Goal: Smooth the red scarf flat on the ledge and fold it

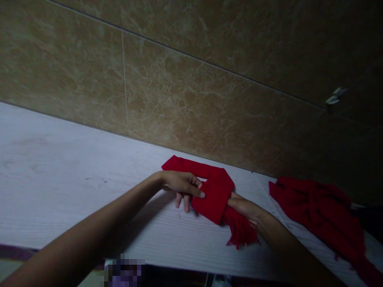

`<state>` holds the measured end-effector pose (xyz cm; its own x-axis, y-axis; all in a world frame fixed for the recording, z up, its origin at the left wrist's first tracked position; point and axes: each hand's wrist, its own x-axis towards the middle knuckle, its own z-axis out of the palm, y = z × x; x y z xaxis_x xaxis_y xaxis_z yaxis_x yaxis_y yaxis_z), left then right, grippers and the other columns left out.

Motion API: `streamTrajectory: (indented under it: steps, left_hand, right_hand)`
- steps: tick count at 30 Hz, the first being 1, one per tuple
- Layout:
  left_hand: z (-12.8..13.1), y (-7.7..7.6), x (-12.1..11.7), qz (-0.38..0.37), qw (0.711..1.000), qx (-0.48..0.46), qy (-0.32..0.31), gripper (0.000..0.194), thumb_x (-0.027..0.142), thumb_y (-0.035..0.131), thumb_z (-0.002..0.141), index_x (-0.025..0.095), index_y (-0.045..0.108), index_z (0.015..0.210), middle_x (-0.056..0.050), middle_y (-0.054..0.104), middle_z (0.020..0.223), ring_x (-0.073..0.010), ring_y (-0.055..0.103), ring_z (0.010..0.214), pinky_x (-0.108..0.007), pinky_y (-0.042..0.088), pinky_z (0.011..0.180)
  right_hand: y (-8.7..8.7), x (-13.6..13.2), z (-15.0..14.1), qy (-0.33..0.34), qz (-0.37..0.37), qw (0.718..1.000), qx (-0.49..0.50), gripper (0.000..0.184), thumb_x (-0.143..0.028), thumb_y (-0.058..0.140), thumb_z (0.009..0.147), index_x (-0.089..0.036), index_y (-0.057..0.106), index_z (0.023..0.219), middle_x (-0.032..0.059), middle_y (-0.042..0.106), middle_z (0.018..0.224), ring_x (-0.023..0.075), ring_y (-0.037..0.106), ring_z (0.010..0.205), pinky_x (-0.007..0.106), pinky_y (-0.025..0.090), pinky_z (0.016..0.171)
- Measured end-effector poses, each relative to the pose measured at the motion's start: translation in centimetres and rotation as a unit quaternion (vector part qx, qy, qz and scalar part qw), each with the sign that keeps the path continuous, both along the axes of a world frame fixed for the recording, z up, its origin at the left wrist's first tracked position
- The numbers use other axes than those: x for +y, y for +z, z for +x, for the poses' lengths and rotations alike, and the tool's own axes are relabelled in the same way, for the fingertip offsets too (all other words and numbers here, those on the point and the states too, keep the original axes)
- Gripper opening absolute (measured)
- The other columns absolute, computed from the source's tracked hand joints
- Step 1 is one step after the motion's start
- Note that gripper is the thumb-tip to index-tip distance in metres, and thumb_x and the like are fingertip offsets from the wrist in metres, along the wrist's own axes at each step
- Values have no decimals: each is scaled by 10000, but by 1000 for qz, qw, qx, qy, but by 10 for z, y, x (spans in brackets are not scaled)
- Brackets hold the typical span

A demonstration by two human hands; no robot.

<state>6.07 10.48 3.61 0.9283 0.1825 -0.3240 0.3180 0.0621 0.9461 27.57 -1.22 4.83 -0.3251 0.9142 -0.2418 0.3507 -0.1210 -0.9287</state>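
A folded red scarf (214, 189) with a fringe lies on the white wood-grain table (68, 191) close to the wall. My left hand (182, 185) rests on the scarf's left edge, thumb pressed onto the cloth and fingers curled under it. My right hand (243, 208) is tucked under the scarf's right fold; its fingers are hidden by the cloth, and the fringe hangs beside the wrist.
A second crumpled red cloth (320, 211) lies to the right on the table. A brown marble-tiled wall (191, 79) rises just behind. A small metal fitting (335, 97) sticks out of the wall at upper right. The table's front edge runs along the bottom.
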Motion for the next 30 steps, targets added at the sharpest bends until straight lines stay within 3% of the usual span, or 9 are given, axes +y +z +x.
streamTrajectory:
  steps: [2, 5, 7, 15, 21, 27, 30]
  left_hand:
    - [-4, -4, 7, 4, 1000, 6, 10, 555, 627, 845, 690, 209, 585, 947, -4, 726, 715, -150, 672, 531, -226, 513, 461]
    - [-9, -9, 15, 24, 1000, 15, 8, 572, 649, 816, 714, 203, 575, 978, -19, 745, 737, -179, 713, 580, -262, 572, 509]
    - [-11, -11, 18, 29, 999, 27, -11, 574, 663, 797, 729, 201, 567, 981, -28, 750, 745, -193, 729, 604, -271, 587, 520]
    - [-11, -14, 17, 36, 999, 39, -12, 548, 647, 796, 741, 206, 500, 876, -24, 738, 727, -200, 741, 632, -301, 615, 587]
    - [-14, -16, 22, 49, 998, 11, 37, 537, 653, 760, 774, 214, 499, 942, 11, 702, 656, -205, 735, 618, -330, 623, 607]
    - [-16, -22, 26, 39, 999, 27, -5, 515, 660, 719, 814, 220, 469, 911, -5, 718, 715, -212, 746, 643, -334, 628, 628]
    - [-16, -25, 26, 41, 998, 37, -15, 504, 649, 714, 820, 223, 457, 898, -1, 707, 695, -221, 748, 646, -337, 628, 615]
  right_hand:
    - [-9, -1, 4, -33, -53, 997, 46, 281, -483, 740, 863, -244, 694, 1005, 13, 769, 882, 224, 746, 887, 373, 596, 840]
    - [-19, -2, 6, -85, -106, 985, 104, 423, -450, 868, 671, -236, 693, 991, 17, 788, 907, 222, 754, 911, 334, 570, 908]
    - [-22, -3, 6, -112, -133, 976, 129, 473, -432, 879, 640, -213, 693, 1017, 40, 794, 929, 223, 755, 905, 325, 570, 892]
    - [-18, -13, 9, -168, -164, 953, 189, 391, -338, 870, 690, -169, 690, 994, 71, 790, 924, 216, 753, 883, 319, 559, 901]
    - [-11, -11, 8, -178, -181, 946, 200, 242, -270, 789, 795, -158, 681, 981, 57, 779, 862, 165, 742, 731, 270, 589, 757]
    - [-12, -20, -2, -146, -238, 940, 195, 244, -332, 755, 834, -133, 688, 957, 77, 765, 782, 190, 735, 642, 250, 560, 556]
    - [-15, -33, -4, -141, -248, 936, 207, 270, -343, 756, 839, -161, 677, 1021, 43, 769, 853, 168, 745, 755, 258, 587, 713]
